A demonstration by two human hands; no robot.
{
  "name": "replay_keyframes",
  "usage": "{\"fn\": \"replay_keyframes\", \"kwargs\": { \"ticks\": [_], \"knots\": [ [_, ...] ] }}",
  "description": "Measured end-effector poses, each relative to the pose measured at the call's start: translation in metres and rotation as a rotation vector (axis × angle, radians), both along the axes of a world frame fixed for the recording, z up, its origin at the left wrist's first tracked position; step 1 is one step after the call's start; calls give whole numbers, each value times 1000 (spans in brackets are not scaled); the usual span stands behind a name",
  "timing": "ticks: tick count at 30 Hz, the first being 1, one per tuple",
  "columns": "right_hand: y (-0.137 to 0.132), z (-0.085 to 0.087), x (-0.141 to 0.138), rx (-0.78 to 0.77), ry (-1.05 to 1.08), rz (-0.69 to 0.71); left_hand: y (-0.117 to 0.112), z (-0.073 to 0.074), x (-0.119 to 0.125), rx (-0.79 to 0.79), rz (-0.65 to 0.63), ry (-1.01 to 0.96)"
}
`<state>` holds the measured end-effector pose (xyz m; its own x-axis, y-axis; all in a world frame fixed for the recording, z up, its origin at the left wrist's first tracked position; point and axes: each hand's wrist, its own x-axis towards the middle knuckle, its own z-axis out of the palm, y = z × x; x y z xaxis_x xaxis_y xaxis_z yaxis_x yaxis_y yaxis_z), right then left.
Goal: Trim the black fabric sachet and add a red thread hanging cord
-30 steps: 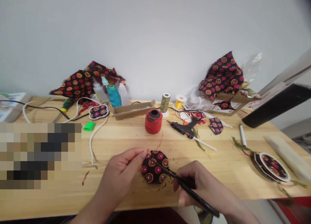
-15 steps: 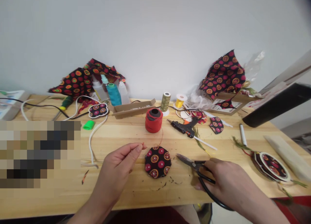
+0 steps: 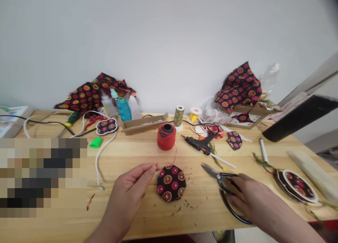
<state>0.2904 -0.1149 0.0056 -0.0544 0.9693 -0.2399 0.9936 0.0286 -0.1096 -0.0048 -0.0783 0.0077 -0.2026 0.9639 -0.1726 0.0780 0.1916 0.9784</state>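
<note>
The left hand point(image 3: 132, 188) had its thumb and forefinger pinched together on a short end of thin red thread point(image 3: 156, 164), just beside the upper left edge of a flat, roughly round pad covered in black fabric with magenta and orange-ringed dots point(image 3: 171, 184). That pad lay on the pale wooden surface point(image 3: 137, 225) between the two hands. The right hand point(image 3: 249, 195) was closed around the black-handled metal scissors point(image 3: 218, 177), its fingers about the handle loops, the blades pointing away and to the left, apart from the pad.

Beyond the pad stood a squat spool of red thread point(image 3: 166, 140), from which a fine strand ran down toward the pad's upper edge; whether it was joined there could not be told. To the right of the spool lay a black glue gun with a white glue stick point(image 3: 200, 143), and behind stood a tall olive-green thread spool point(image 3: 179, 116). Dark fabric scraps point(image 3: 175, 211) were scattered near the pad's lower edge. Farther right lay an oval piece with a cream rim and dotted fabric centre point(image 3: 298, 184).
</note>
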Motion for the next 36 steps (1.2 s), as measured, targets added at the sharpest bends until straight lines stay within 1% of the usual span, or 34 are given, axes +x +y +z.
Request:
{"fn": "replay_keyframes", "kwargs": {
  "ticks": [1,3,5,7,9,10,13,15,20,24,28,32,36],
  "knots": [
    [0,-1,1,16,3,-11,0,0,0,-17,-47,-16],
    [1,-1,-1,70,-25,-20,-1,0,-1,-37,-102,-42],
    [4,2,-9,141,-32,20,-1,1,-1,-38,-98,-46],
    [8,5,-23,231,54,100,-2,2,1,-35,-106,-43],
    [13,5,-41,312,215,173,-3,5,3,-36,-120,-38],
    [16,4,-50,337,276,188,-3,6,5,-34,-122,-38],
    [25,-3,-71,342,348,197,-4,9,7,-34,-101,-42],
    [29,-9,-79,348,361,212,-5,10,7,-27,-84,-40],
    [33,-19,-85,407,320,261,-6,9,4,-22,-101,-33],
    [37,-25,-88,409,244,247,-5,11,7,-23,-92,-57],
    [40,-29,-91,401,242,229,-5,14,10,-27,-105,-64],
    [39,-29,-92,420,266,217,-6,15,12,-33,-88,-84],
    [35,-20,-93,413,338,194,-7,14,12,-29,-87,-74]
  ]
}}
